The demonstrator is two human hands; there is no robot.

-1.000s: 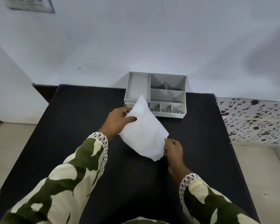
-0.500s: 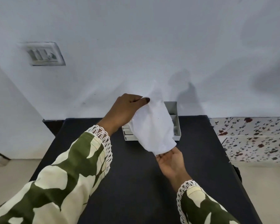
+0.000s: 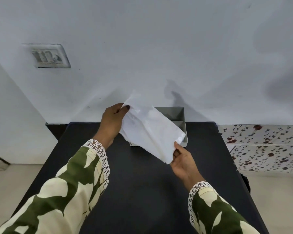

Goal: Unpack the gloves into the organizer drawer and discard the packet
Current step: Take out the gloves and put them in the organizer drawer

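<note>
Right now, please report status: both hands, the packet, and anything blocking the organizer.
Left hand pinching packet top corner; right hand gripping its lower end. Packet held up off table, unopened as far as visible. Organizer behind it, partly hidden. Nothing else in the way.

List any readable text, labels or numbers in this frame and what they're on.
None readable.
White packet, held by left hand and right hand: faint specks only, no legible print.
Grey organizer: no markings visible.
Wall switch plate: blurred, no lettering discernible.

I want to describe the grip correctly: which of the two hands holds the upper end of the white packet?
The left hand: it pinches the top corner of the white packet, while the right hand holds the lower end, nearer the person.
</note>
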